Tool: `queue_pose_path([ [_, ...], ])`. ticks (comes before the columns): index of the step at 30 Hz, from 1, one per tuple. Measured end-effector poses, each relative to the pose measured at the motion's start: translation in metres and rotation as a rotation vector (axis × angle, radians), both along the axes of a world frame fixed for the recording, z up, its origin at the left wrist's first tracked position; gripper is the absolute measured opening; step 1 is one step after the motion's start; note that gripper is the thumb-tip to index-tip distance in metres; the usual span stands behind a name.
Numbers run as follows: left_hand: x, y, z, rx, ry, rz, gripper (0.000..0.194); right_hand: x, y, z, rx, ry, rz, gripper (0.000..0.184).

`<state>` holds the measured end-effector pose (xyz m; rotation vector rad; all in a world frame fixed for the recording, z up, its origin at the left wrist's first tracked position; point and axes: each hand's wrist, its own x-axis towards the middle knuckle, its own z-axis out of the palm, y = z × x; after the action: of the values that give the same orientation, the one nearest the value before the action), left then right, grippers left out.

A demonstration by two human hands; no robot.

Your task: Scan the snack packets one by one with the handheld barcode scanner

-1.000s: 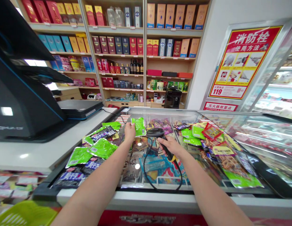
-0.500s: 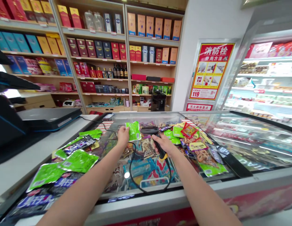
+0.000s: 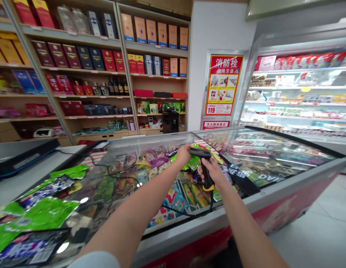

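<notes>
My right hand (image 3: pixel 213 173) is wrapped around the handle of a black barcode scanner (image 3: pixel 208 178) with a yellow-tipped base, its head pointing left. My left hand (image 3: pixel 184 154) reaches over the right-hand pile of snack packets, right beside the scanner's head. Its fingers look curled, but their tips and anything in them are hidden. Green snack packets (image 3: pixel 193 163) lie below and around the scanner's head, on the freezer's glass top. Another pile, of green packets (image 3: pixel 41 214) and dark purple packets (image 3: pixel 30 245), lies at the left.
The scanner's black cable (image 3: pixel 181 213) loops over the glass lid of the chest freezer (image 3: pixel 189 227). A counter with a flat scale-like device (image 3: pixel 24 156) stands at the left. Shelves of boxed bottles (image 3: pixel 100 57) line the back, and a lit refrigerated display (image 3: pixel 295 96) stands at the right.
The view has turned right. My left hand has carried the green packet right to the right-hand pile, and that packet is no longer distinct. My right hand still holds the scanner.
</notes>
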<state>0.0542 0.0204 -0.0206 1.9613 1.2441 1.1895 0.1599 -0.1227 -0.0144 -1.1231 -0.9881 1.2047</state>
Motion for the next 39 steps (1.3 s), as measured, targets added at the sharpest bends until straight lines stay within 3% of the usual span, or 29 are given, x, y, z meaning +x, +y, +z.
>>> queue_pose_path([
  [3,0.018,-0.011,0.007,0.043,0.283,0.048,0.019,0.009,-0.002,-0.001,-0.002,0.046,-0.046,0.037],
  [5,0.021,-0.016,0.008,0.024,0.362,0.077,0.022,0.012,-0.002,-0.003,0.001,0.063,-0.06,0.038],
  [7,0.016,-0.018,0.006,-0.006,0.339,0.101,0.023,0.013,-0.001,-0.006,0.002,0.069,-0.056,0.039],
  [11,-0.016,-0.018,0.001,-0.021,0.044,0.128,0.02,0.007,0.004,-0.014,-0.013,0.062,-0.014,0.038],
  [15,-0.088,-0.02,0.003,-0.01,-0.04,0.21,0.016,-0.014,0.012,-0.017,-0.025,0.057,0.056,0.037],
  [19,-0.201,-0.044,0.011,-0.066,0.011,0.283,0.02,-0.05,0.02,-0.013,-0.042,0.027,0.152,0.034],
  [21,-0.267,-0.067,0.014,-0.135,0.184,0.388,0.022,-0.069,0.024,-0.011,-0.033,0.0,0.205,0.034],
  [23,-0.329,-0.095,0.015,-0.229,0.472,0.581,0.026,-0.088,0.028,-0.01,-0.027,-0.015,0.265,0.034],
  [26,-0.399,-0.137,0.012,-0.331,0.813,0.883,0.036,-0.114,0.033,-0.008,-0.032,-0.031,0.351,0.034],
  [30,-0.438,-0.165,0.001,-0.426,0.895,0.99,0.041,-0.146,0.039,-0.005,-0.045,-0.069,0.414,0.03],
  [34,-0.446,-0.157,-0.004,-0.403,0.777,0.951,0.032,-0.168,0.044,0.001,-0.028,-0.111,0.449,0.028],
  [37,-0.449,-0.146,-0.004,-0.335,0.553,0.831,0.026,-0.176,0.047,0.001,-0.015,-0.121,0.468,0.031],
  [39,-0.445,-0.138,-0.003,-0.313,0.277,0.764,0.027,-0.177,0.049,-0.002,-0.027,-0.113,0.464,0.031],
])
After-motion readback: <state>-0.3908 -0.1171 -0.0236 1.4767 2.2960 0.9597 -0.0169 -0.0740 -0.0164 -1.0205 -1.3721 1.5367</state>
